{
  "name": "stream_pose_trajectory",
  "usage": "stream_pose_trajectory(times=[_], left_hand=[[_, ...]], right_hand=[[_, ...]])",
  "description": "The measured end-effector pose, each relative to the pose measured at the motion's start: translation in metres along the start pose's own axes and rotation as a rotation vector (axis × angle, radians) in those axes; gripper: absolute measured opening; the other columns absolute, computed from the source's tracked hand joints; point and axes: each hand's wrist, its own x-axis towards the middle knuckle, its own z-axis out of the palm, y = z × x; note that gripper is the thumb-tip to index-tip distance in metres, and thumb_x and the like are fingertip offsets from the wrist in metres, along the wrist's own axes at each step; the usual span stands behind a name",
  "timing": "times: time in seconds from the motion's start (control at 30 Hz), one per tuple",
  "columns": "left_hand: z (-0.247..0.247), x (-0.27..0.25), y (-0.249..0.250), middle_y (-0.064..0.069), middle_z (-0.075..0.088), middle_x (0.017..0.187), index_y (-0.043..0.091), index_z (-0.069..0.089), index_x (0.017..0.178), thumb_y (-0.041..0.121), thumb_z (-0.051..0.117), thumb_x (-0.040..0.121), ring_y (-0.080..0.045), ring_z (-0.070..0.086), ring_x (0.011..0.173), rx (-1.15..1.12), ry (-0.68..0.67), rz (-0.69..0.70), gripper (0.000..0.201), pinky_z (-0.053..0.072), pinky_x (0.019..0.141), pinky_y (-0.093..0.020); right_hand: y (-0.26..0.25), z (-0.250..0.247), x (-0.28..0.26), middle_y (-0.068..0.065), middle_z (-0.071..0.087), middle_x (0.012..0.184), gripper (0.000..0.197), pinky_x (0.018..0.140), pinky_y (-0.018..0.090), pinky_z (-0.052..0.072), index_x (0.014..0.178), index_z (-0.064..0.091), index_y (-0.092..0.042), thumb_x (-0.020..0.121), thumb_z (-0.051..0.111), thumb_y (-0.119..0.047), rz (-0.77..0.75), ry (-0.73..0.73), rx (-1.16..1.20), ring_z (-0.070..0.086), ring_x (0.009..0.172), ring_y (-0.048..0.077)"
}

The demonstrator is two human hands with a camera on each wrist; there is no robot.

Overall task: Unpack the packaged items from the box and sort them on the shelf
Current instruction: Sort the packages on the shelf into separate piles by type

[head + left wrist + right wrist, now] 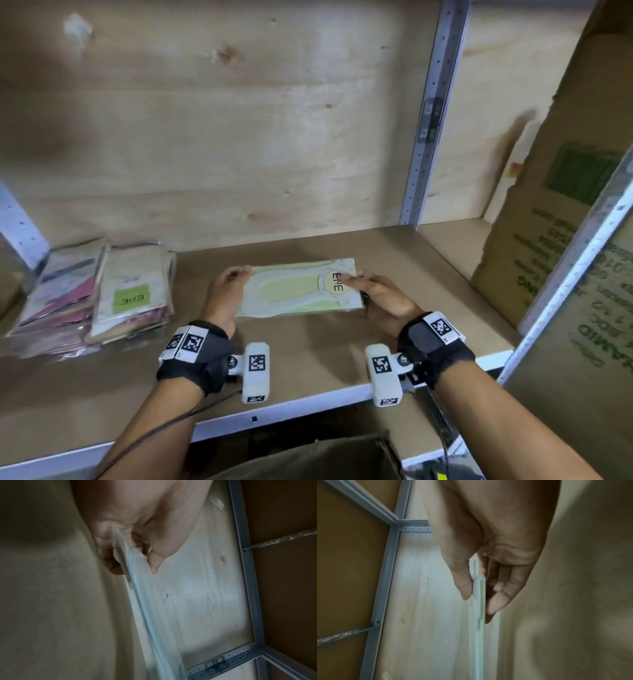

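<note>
A flat pale green and white packet (294,291) with a round "ENE" label is held just above the middle of the brown shelf board (308,356). My left hand (227,284) pinches its left end, thumb on top. My right hand (370,291) pinches its right end, thumb by the label. In the left wrist view the packet's thin edge (137,582) runs between thumb and fingers of the left hand (130,555). The right wrist view shows that packet edge (480,601) pinched by the right hand (476,599). Two stacks of flat packets (96,294) lie at the shelf's left.
A large printed cardboard box (555,219) stands on the shelf at the right, behind a grey metal upright (582,260). Another perforated upright (428,116) runs up the plywood back wall. A brown box flap (308,459) shows below the shelf's white front edge.
</note>
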Motion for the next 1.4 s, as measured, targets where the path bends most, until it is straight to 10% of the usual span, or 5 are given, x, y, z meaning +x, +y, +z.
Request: stream_pose_trajectory(times=[0.47, 0.73, 1.0, 1.13, 1.4], left_hand=[[-0.009, -0.044, 0.010, -0.009, 0.075, 0.101, 0.015, 0.075, 0.110, 0.025, 0.071, 0.089, -0.019, 0.066, 0.084, 0.078, -0.633, -0.013, 0.023, 0.050, 0.067, -0.029], [0.008, -0.055, 0.011, -0.009, 0.072, 0.103, 0.006, 0.066, 0.111, 0.012, 0.070, 0.091, -0.020, 0.067, 0.089, -0.104, -0.416, -0.140, 0.022, 0.056, 0.075, -0.027], [0.013, -0.079, 0.038, -0.011, 0.075, 0.114, 0.001, 0.065, 0.116, 0.022, 0.078, 0.085, -0.025, 0.071, 0.104, 0.045, -0.388, -0.100, 0.040, 0.058, 0.090, -0.038], [0.018, -0.072, 0.052, -0.003, 0.073, 0.118, 0.016, 0.064, 0.118, 0.032, 0.079, 0.084, -0.020, 0.069, 0.108, 0.030, -0.333, -0.021, 0.041, 0.055, 0.094, -0.039], [0.010, -0.027, 0.062, 0.008, 0.079, 0.083, 0.031, 0.077, 0.085, 0.049, 0.073, 0.085, -0.007, 0.071, 0.072, 0.076, -0.193, 0.026, 0.019, 0.050, 0.065, -0.023]], right_hand=[[-0.012, 0.001, 0.016, 0.012, 0.075, 0.105, 0.045, 0.070, 0.033, 0.059, 0.113, 0.061, -0.008, 0.079, 0.081, -0.030, -0.128, 0.284, -0.066, 0.074, 0.086, 0.022], [-0.006, 0.018, 0.003, 0.005, 0.066, 0.079, 0.039, 0.062, 0.028, 0.058, 0.120, 0.064, -0.002, 0.087, 0.074, -0.021, -0.014, 0.047, -0.030, 0.066, 0.068, 0.018], [-0.001, 0.030, -0.026, 0.019, 0.066, 0.103, 0.008, 0.069, 0.034, 0.053, 0.100, 0.056, -0.008, 0.095, 0.061, -0.009, -0.050, -0.088, -0.178, 0.062, 0.084, 0.031], [-0.008, 0.025, -0.040, 0.008, 0.059, 0.076, 0.011, 0.053, 0.031, 0.046, 0.088, 0.066, -0.010, 0.096, 0.062, -0.016, -0.139, -0.162, -0.344, 0.054, 0.063, 0.025], [-0.001, 0.007, -0.038, 0.014, 0.066, 0.126, 0.037, 0.114, 0.045, 0.039, 0.127, 0.063, -0.001, 0.094, 0.064, -0.017, -0.167, -0.091, -0.479, 0.061, 0.120, 0.028]])
